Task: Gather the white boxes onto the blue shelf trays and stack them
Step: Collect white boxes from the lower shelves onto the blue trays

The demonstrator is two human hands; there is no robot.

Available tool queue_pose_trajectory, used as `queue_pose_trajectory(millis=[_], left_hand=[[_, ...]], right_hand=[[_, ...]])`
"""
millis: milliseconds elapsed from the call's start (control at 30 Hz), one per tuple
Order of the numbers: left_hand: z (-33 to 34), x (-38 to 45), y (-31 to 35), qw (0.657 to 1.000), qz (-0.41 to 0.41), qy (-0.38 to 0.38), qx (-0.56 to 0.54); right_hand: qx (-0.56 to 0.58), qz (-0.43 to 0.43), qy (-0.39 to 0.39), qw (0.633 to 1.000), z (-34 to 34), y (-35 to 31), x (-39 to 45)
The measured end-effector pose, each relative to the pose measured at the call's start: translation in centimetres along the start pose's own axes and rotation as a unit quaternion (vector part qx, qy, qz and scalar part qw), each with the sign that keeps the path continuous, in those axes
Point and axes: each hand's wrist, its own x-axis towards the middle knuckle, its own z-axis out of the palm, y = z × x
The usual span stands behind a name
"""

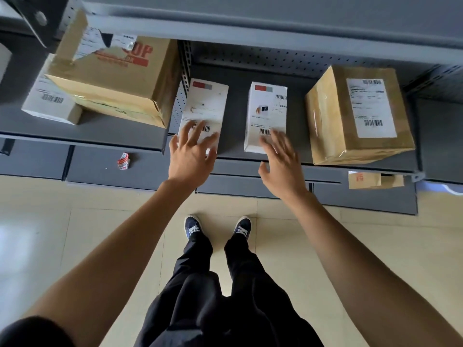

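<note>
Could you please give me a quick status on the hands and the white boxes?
Both hands open, left hand, right hand. Two white boxes apart, unstacked. Nothing between.

Single head-worn camera, wide-angle, looks steeply down and forward, close over the shelf point(288, 156) edge and floor point(75, 221).

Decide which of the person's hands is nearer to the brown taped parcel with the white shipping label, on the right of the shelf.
The right hand. It reaches over the near end of a white box just left of the brown taped parcel. The left hand is farther left, over another white box.
</note>
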Motion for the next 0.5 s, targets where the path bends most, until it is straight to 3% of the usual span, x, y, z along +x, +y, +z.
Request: queue_pose_trajectory(millis=[200,500], left_hand=[[0.1,0.4,-0.2,0.997,-0.002,0.062,-0.040],[-0.5,2.0,0.3,0.997,-0.080,-0.008,-0.003]], right_hand=[[-0.050,0.043,0.060,0.996,0.5,-1.1,-0.1],[-0.035,0.107,0.038,0.993,1.9,-2.2,3.1]])
